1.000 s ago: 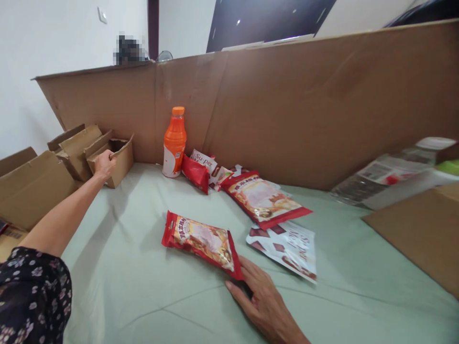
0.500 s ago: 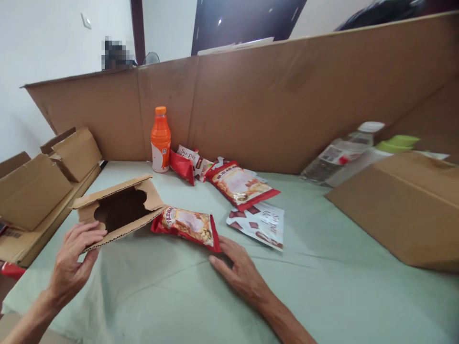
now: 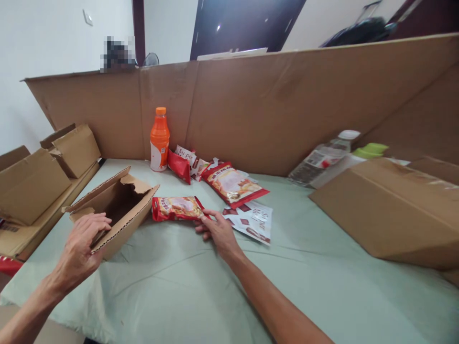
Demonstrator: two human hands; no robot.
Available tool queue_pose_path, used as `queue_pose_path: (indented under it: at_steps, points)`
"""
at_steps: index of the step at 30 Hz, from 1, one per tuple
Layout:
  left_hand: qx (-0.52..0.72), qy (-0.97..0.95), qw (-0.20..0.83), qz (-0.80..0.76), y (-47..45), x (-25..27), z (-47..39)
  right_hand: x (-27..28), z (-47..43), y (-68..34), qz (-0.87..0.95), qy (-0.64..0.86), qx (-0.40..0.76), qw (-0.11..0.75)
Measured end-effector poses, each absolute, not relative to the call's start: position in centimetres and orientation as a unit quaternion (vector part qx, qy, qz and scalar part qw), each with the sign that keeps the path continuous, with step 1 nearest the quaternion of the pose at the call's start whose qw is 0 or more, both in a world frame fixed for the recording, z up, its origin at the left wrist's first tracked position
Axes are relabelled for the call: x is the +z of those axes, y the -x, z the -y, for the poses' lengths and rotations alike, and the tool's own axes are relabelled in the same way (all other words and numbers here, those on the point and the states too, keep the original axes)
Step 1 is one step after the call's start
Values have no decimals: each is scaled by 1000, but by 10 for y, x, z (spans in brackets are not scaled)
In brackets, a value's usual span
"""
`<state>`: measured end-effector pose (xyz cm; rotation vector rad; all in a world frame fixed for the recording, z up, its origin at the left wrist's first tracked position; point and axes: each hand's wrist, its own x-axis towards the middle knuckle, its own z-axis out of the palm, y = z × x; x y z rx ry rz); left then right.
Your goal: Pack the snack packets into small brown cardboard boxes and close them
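Note:
My left hand [image 3: 84, 241] grips the near left corner of a small open cardboard box [image 3: 134, 217], fingers over the rim and inside. The box leans on the table, its dark inside partly visible. My right hand [image 3: 217, 231] pinches the right end of a red snack packet [image 3: 179, 209], thumb on top and fingers beneath. The packet's left end is close beside the box. Just behind the right hand lies a white "Super Meri" pouch [image 3: 256, 222], with another red snack packet [image 3: 233, 184] partly over it.
An orange bottle [image 3: 159, 139] stands at the back, beside a small red packet [image 3: 180, 166]. A clear bottle [image 3: 321, 160] leans by a large cardboard box [image 3: 362, 205] on the right. Folded cartons [image 3: 34, 191] line the left edge. A tall cardboard wall [image 3: 251, 105] closes the back.
My right hand has moved up and left and closed on the packet's end; the packet now lies straighter. My left hand has tilted the box, turning its opening more upward.

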<state>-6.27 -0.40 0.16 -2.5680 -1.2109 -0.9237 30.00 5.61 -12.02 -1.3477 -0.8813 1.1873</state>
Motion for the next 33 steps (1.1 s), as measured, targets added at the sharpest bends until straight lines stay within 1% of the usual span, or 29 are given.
queue_pose_path:
  at_steps: [5,10,13,15,16,18,20,21,24,26,28,30,33]
  points:
    - [-323,848,94,410,57,4,9,-120,-41,-303,363,567,491,553]
    - [-334,852,94,392,49,7,14,-110,18,-334,351,590,475,550]
    - [-332,865,87,366,42,8,17,-109,58,-365,359,638,424,533]
    - [-338,873,72,344,36,7,19,-110,83,-389,387,671,389,499]
    - [-341,877,61,333,33,7,20,-110,94,-400,417,683,378,466]
    - [-339,887,36,311,26,6,23,-110,113,-421,498,704,345,371]
    - [-328,900,10,287,19,6,26,-109,129,-436,564,729,263,284]
    - [-320,906,0,276,16,7,28,-109,134,-440,583,741,206,261]
    - [-307,918,-14,251,9,11,34,-110,137,-437,646,719,32,254]
    - [-306,917,-12,256,8,13,36,-114,128,-425,713,657,-42,242]
    - [-305,914,-4,268,9,13,38,-120,112,-411,765,604,-73,213]
    - [-306,912,12,273,12,11,40,-128,94,-398,784,585,-85,191]
    - [-324,899,39,292,16,6,45,-137,70,-385,779,590,-99,191]
